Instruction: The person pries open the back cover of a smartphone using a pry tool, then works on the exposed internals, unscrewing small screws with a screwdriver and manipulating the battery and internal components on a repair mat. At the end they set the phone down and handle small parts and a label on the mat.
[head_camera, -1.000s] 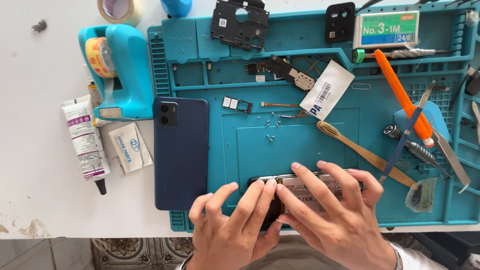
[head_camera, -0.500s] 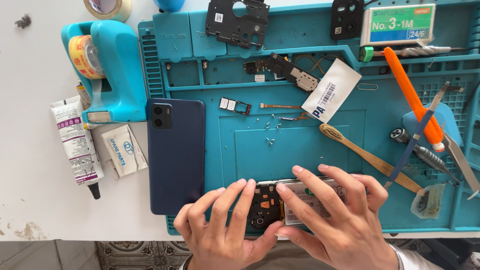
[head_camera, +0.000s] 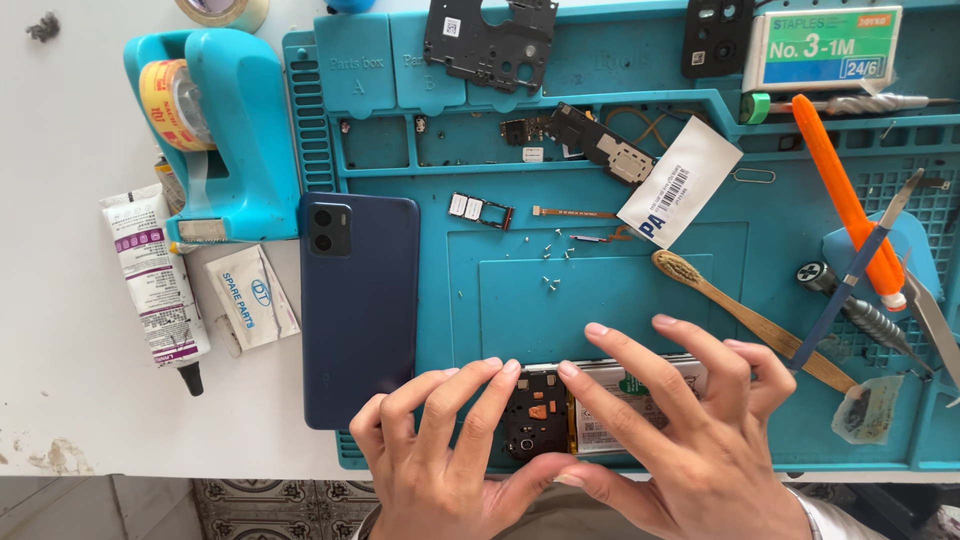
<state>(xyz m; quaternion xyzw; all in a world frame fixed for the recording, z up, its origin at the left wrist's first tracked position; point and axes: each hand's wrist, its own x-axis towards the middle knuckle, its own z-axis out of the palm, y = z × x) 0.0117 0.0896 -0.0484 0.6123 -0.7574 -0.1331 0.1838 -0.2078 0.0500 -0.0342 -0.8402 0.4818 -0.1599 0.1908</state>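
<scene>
Since the earlier frame both hands (head_camera: 575, 440) have shifted slightly, fingers spread, pressing the opened phone (head_camera: 590, 410); thin, stiff, fragile — best held by its edges.

Taking the teal repair mat (head_camera: 640, 290) as my landmark: a small green and white staple box (head_camera: 822, 47) sits on its far right corner. A white paper label with a barcode and blue lettering (head_camera: 680, 182) lies tilted near the mat's middle, just right of the small circuit parts. Off the mat's left edge, on the white table, rests a white tube with a purple band and black cap (head_camera: 155, 285), and beside it, nearer the mat, a small white sachet with blue print (head_camera: 251, 297). At the mat's near right corner lies a small clear, yellowish plastic bag (head_camera: 866, 409).
</scene>
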